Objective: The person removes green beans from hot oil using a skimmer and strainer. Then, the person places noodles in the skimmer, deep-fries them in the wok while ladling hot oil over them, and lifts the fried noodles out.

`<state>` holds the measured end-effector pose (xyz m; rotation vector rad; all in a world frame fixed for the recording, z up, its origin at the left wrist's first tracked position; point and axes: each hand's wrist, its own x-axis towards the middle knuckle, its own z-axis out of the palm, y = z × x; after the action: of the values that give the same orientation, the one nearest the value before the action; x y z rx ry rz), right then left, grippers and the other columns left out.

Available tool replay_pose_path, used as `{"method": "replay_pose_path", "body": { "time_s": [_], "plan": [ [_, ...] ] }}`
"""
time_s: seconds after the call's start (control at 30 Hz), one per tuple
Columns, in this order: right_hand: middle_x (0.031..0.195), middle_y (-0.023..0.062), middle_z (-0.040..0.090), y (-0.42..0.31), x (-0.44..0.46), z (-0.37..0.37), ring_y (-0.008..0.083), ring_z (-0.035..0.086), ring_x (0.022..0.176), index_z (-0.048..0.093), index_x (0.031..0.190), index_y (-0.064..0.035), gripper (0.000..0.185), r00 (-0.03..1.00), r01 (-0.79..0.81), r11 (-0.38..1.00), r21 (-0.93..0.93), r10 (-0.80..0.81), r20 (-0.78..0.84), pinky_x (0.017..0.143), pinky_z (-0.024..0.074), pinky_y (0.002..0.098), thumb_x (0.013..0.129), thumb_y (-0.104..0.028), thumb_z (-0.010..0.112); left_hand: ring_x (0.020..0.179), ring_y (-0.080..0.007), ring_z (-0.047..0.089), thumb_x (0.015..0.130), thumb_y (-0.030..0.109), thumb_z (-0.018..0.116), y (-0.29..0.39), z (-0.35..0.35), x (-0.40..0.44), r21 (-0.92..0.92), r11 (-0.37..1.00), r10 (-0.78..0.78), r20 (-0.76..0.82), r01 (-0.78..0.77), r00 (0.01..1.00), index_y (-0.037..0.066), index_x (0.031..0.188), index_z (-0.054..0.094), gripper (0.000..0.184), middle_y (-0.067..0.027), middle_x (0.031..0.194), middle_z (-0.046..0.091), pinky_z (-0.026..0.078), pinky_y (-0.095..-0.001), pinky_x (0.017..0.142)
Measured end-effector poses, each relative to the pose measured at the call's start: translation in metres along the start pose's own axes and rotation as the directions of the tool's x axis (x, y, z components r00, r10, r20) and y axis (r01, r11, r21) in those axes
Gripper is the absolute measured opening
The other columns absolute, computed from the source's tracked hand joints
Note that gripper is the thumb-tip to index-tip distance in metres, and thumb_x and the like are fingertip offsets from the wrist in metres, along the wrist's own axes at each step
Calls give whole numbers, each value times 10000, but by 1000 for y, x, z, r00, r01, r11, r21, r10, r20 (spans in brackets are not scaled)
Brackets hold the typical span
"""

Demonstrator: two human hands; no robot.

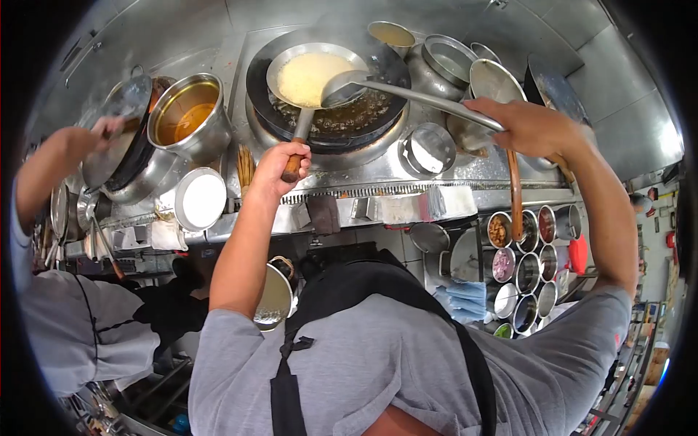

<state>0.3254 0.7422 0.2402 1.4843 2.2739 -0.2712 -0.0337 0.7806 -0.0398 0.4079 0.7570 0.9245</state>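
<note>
My left hand [282,167] is closed round the wooden handle of a round metal strainer [356,59], held over the wok. Pale yellow, crumbly-looking food [309,76] fills much of it; I cannot make out its kind. My right hand [531,127] grips the long metal handle of a ladle [429,100]. The ladle's bowl rests over the strainer's right side, overlapping the food; whether it touches the food cannot be told. Below, dark bubbling oil [356,120] covers the bottom of the black wok [265,94], and steam rises behind.
Left of the wok stands a pot of amber oil [214,109]; a co-worker's hand [105,131] is at another wok beyond. A white-filled bowl [201,200] sits at the front. Another strainer [498,80] stands right, its handle under my right hand. Several ingredient tins [528,272] are lower right.
</note>
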Motion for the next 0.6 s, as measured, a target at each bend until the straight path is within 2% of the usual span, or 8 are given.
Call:
{"method": "replay_pose_path", "body": {
  "time_s": [0.07,0.1,0.27,0.33,0.4,0.43,0.53,0.6],
  "plan": [
    [971,225,635,0,19,16,393,615,928,327,1437,-171,640,999,42,999,34,-42,6,794,442,474,851,-116,579,564,-137,541,806,26,606,0,-3,2,-2,1000,7,25,-7,1000,10,863,538,90,-76,733,558,450,-237,448],
    [954,232,635,-13,23,12,380,618,912,331,1441,-179,630,995,-57,997,47,53,89,791,447,461,862,-135,574,568,-145,538,808,20,604,0,-3,3,-18,1000,3,19,-2,1000,3,869,540,91,-83,744,565,450,-241,452],
    [871,207,623,-2,30,48,366,620,783,323,1449,-177,628,997,-34,926,377,56,-47,739,456,457,873,-171,572,569,-148,536,812,20,604,1,-1,5,-44,999,-18,-18,17,1000,-7,882,535,102,-88,748,563,453,-243,454],
    [837,200,618,6,24,47,365,617,742,323,1449,-175,629,994,-28,942,335,63,-92,723,461,458,873,-170,574,570,-149,536,813,19,604,0,-1,3,-53,998,-17,-24,15,1000,-9,887,532,106,-90,747,561,454,-245,453],
    [806,199,613,22,16,38,366,614,713,325,1449,-176,629,981,23,995,97,-4,-196,711,467,460,872,-159,575,570,-151,538,815,18,603,0,2,3,-53,999,-12,-20,10,1000,-10,891,530,109,-92,746,561,455,-246,452],
    [944,210,641,1,3,9,384,628,909,371,1427,-155,577,991,-115,991,66,119,-65,816,476,476,882,-172,557,571,-151,539,817,18,602,0,2,4,-52,999,-14,-20,13,1000,-10,890,530,107,-93,746,562,455,-246,452],
    [923,200,647,12,-3,-2,375,636,873,412,1401,-153,533,959,-130,951,-280,49,-280,795,488,479,879,-100,511,571,-152,542,819,17,600,0,2,5,-43,999,-15,-23,14,1000,-8,890,527,104,-95,748,564,457,-245,451],
    [890,184,644,20,3,-11,362,638,847,392,1420,-182,586,952,-123,909,-398,-5,-306,770,492,489,862,-70,529,570,-152,543,820,16,598,0,2,5,-27,1000,-7,-29,6,1000,-7,891,526,104,-95,748,565,459,-244,451]
  ]
}}
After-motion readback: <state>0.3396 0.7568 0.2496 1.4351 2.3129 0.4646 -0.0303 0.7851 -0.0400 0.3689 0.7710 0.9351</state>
